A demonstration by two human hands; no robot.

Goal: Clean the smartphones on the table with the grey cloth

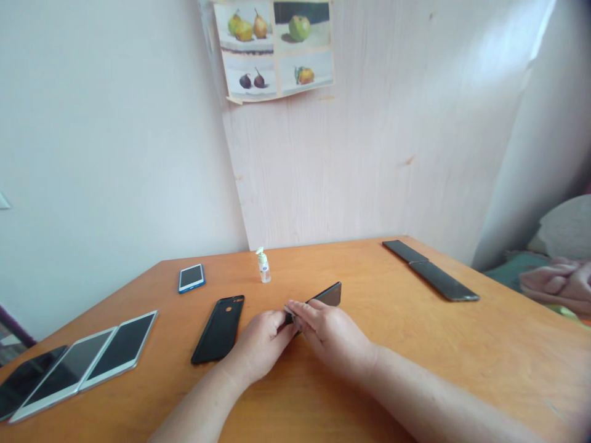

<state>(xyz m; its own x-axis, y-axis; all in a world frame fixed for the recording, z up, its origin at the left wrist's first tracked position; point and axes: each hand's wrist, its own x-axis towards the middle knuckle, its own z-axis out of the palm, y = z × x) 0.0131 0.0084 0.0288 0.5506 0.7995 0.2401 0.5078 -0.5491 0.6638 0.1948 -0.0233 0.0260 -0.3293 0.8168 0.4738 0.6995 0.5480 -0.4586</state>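
Note:
My left hand (263, 344) is closed on the near end of a dark phone (330, 296), which is tilted up on its edge above the table. My right hand (339, 341) lies over the phone's middle, its fingers pressing a small whitish wipe (290, 311) against it near my left fingertips. Much of the wipe and of the phone is hidden by my fingers. Just left of my left hand, a black phone case (219, 331) rests flat with its hollow side up.
A small pump bottle (264, 271) stands behind my hands on the wooden table (438, 363). A phone with a blue edge (191, 279) lies back left. White tablets (122, 347) and a dark tablet (28, 378) lie front left, and dark devices (443, 281) at the right.

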